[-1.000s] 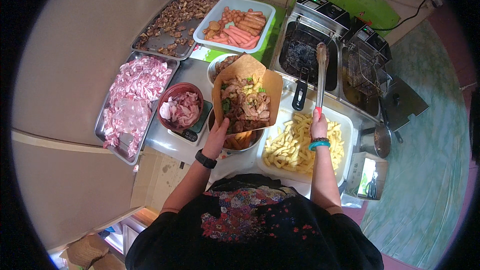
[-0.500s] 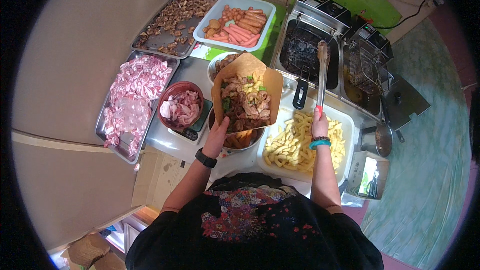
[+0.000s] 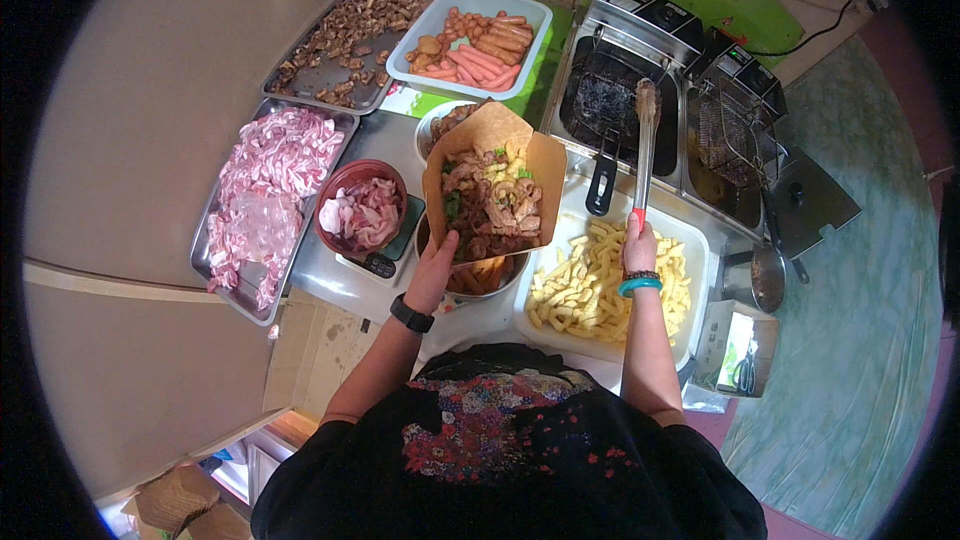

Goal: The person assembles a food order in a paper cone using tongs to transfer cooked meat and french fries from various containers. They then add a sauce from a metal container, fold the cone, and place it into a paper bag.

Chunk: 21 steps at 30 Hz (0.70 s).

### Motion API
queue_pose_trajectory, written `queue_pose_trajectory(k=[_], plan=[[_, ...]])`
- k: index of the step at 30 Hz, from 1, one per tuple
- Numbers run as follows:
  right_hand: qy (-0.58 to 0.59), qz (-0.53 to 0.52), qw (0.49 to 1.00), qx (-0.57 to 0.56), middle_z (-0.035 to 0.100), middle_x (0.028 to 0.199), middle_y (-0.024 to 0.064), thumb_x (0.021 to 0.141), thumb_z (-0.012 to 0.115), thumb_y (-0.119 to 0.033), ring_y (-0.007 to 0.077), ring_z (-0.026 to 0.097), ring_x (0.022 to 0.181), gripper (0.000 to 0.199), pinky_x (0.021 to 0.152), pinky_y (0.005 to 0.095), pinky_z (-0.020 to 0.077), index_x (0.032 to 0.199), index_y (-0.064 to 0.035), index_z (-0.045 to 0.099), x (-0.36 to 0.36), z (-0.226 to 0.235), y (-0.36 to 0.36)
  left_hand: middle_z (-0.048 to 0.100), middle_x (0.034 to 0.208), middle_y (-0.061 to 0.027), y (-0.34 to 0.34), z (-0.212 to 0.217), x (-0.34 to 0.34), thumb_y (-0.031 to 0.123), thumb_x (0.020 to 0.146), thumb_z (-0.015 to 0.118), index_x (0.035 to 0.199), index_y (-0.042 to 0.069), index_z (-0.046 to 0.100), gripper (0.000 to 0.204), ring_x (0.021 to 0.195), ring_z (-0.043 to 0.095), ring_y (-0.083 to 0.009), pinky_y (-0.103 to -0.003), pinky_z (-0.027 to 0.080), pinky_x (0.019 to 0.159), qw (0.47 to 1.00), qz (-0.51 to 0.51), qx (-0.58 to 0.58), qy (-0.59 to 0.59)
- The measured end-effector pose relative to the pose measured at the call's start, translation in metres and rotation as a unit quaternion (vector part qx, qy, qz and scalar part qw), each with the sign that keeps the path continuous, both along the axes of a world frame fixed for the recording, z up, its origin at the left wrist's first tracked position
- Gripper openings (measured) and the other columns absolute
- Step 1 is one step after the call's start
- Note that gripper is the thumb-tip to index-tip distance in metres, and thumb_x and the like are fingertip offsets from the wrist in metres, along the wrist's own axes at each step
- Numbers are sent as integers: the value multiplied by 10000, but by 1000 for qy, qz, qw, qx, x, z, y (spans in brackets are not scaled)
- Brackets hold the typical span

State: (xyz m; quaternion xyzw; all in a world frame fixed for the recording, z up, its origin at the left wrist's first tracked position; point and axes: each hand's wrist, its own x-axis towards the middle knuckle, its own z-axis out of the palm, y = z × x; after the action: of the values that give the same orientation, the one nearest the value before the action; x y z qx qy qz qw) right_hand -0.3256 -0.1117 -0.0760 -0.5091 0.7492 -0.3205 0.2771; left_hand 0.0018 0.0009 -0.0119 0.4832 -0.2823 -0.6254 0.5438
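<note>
Carton [image 3: 497, 123], brown card, flaps up, tilted toward you: filled with browned meat slices [image 3: 512, 215], yellow pieces and green leaf. Your left hand [image 3: 436, 260] grips its near left edge. Your right hand [image 3: 640, 242], right of the carton, is closed round the red-ended handle of metal tongs [image 3: 646, 160], their tips over the fryer [image 3: 683, 140].

Left of the carton: red-brown bowl [image 3: 360, 169] of raw meat slices [image 3: 375, 215], set on a scale [image 3: 378, 268]; farther left, metal tray [image 3: 236, 302] of pink-and-white raw meat [image 3: 285, 160].

Beyond the carton: pale tub [image 3: 447, 91] of sausages [image 3: 480, 67] and small browned balls; beyond and left, dark tray [image 3: 310, 81] of browned chopped pieces [image 3: 350, 25].

Beneath the carton in view, partly hidden: round pot [image 3: 522, 266], orange-brown pieces inside.

Right and nearer than the carton: white tub [image 3: 556, 236] of yellow fries [image 3: 605, 285].
</note>
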Motion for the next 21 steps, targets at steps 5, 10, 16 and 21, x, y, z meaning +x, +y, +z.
queue_pose_trajectory(k=[5,10,16,21], plan=[[-3,0,1000,-8,570,787,257,878,391,-426,401,550,767,477,685,430,432,891,33,520,0,0,1,428,1217,-56,1,13,-4,309,918,393,1289,61,307,455,1088,446,-153,-282,422,857,1000,5,10,-8],[20,-7,1000,13,569,779,260,876,384,-443,408,548,763,493,681,433,432,877,32,516,2,3,1,424,1221,-58,0,4,0,316,916,395,1293,64,300,463,1089,445,-156,-294,429,848,1000,-5,7,-13],[11,-3,1000,9,568,773,260,872,376,-462,411,548,766,518,679,435,431,878,37,515,4,6,4,430,1216,-57,0,5,-1,312,916,395,1293,69,299,459,1084,450,-157,-301,439,841,1000,-3,18,-14],[11,-2,1000,7,568,775,261,871,378,-461,412,546,768,519,681,435,430,881,39,516,1,2,3,410,1234,-57,2,17,-1,302,917,394,1296,75,293,453,1092,445,-164,-308,447,840,999,-18,39,-27]])
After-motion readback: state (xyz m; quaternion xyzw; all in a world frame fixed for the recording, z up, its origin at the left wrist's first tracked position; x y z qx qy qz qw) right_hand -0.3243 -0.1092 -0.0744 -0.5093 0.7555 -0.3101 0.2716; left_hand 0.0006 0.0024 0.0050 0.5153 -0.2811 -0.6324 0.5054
